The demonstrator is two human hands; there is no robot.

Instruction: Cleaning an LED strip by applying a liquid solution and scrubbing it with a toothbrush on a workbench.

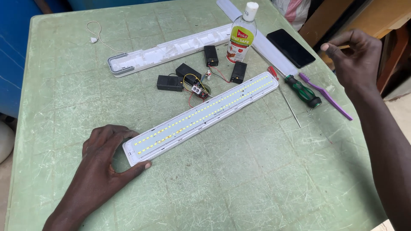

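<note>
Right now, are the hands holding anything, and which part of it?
The left hand grips the near end of the long LED light panel lying on the table. The right hand holds nothing.

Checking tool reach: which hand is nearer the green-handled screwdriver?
Right. The right hand hovers just above and right of the green-handled screwdriver, not touching it; the left hand grips the long white LED strip panel's far end.
</note>
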